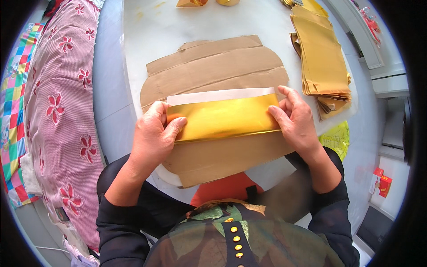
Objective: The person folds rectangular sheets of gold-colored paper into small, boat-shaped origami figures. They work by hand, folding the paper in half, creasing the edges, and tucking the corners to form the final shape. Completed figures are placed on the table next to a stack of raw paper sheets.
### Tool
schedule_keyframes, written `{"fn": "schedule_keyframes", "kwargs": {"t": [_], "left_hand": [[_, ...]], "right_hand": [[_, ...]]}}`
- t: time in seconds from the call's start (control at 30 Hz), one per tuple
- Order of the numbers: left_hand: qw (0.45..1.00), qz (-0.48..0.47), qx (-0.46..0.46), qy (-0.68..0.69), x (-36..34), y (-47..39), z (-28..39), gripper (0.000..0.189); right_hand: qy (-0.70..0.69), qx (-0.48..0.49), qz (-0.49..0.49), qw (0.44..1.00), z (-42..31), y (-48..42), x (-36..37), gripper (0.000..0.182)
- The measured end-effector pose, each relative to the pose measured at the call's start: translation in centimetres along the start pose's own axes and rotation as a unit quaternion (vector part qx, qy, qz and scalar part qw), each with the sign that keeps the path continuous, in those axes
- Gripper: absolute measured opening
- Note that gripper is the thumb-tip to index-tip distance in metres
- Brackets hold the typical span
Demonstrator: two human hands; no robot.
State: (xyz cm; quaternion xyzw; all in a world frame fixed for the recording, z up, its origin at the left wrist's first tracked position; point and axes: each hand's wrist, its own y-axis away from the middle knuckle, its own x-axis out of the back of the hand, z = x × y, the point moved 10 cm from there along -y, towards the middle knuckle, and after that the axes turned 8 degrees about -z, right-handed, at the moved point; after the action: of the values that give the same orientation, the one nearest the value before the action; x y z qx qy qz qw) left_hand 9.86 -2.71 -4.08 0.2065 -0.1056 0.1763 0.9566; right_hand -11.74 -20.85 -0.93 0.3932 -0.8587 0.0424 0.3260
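A sheet of shiny gold foil paper (223, 118) is stretched between my two hands, folded lengthwise into a band. Along its far edge a strip of the white backing (220, 95) shows past the gold. My left hand (156, 128) grips the left end, thumb on top of the gold and fingers behind. At the other end my right hand (295, 116) pinches the paper with the thumb in front; its index finger points up past the corner. Beneath the paper lies a flattened piece of brown cardboard (217, 66), creased across, with its near part overhanging the table edge.
A thick stack of gold paper sheets (322, 56) lies along the right side of the white table (153, 30). Folded gold paper pieces (191, 2) sit at the far edge. A pink flowered cover (66, 110) drapes furniture on the left. A yellow-green bag (335, 140) is below the table's right side.
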Motion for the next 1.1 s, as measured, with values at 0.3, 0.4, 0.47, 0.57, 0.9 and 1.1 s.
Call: {"fn": "schedule_keyframes", "kwargs": {"t": [0.3,0.4,0.47,0.57,0.9,1.1], "left_hand": [[0.998,0.032,-0.040,-0.032,0.5,0.4,0.7,0.032],[0.994,0.026,-0.008,-0.106,0.9,0.8,1.4,0.039],[0.989,0.035,-0.016,-0.140,0.7,1.1,1.8,0.043],[0.991,0.064,-0.027,-0.118,1.0,1.3,1.5,0.047],[0.982,0.107,-0.030,-0.155,1.3,0.9,1.5,0.049],[0.983,0.113,-0.023,-0.145,1.3,1.0,1.0,0.047]], "right_hand": [[0.034,0.052,0.043,0.997,-0.6,0.7,-0.1,0.051],[0.037,0.047,0.050,0.997,-0.4,0.9,-0.3,0.051],[0.052,0.047,0.051,0.996,-0.8,1.0,-0.2,0.051],[0.055,0.040,0.048,0.997,-0.9,1.1,-0.3,0.052],[0.094,0.042,0.057,0.993,-0.9,1.1,-0.4,0.049],[0.152,0.110,0.042,0.981,-2.1,1.1,-0.7,0.046]]}}
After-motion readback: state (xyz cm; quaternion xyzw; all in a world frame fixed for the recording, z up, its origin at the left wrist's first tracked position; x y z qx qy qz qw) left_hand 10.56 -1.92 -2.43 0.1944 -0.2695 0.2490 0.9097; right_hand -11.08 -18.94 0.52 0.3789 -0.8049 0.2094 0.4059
